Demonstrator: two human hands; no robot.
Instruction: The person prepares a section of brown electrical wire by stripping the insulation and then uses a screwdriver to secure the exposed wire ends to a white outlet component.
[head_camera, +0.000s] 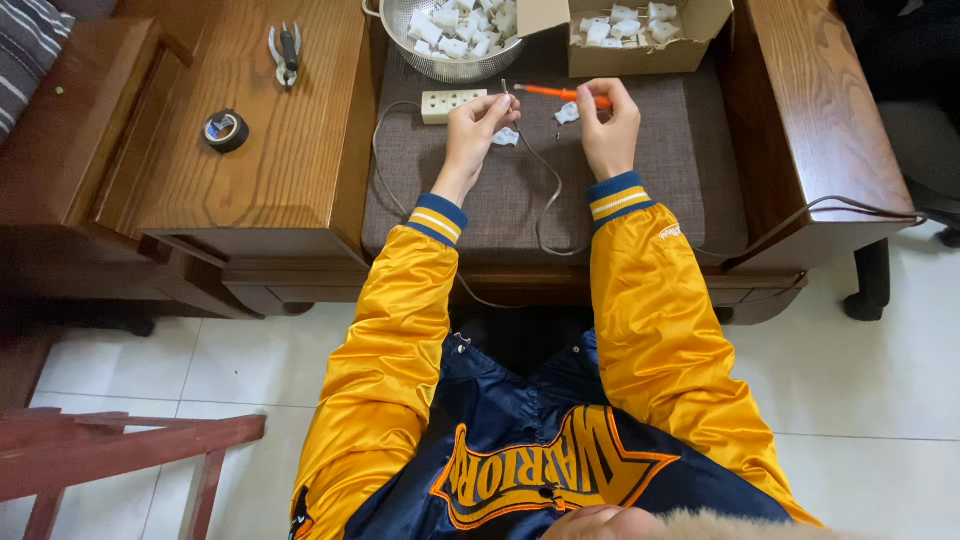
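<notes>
- Upper middle of the frame, on the grey cushion (640, 170), we work a thin grey cable (548, 190). We judge it light, limp and springy, best pinched close to its bare end, where our fingers already meet.
- Our left hand (478, 122) has its fingers pinched narrow on the cable end, which pokes up above them.
- Our right hand (606, 118) is closed around something small. What it is, we cannot tell. It touches one orange screwdriver (555, 92).
- One white terminal block (452, 104) lies just left of our left hand.
- Two small white parts (506, 137) lie between our hands.
- Top centre: one metal colander (440, 68) and one cardboard box (640, 55), each holding too many white pieces to count.
- Upper left: one tape roll (226, 130), one pair of pliers (286, 52).
</notes>
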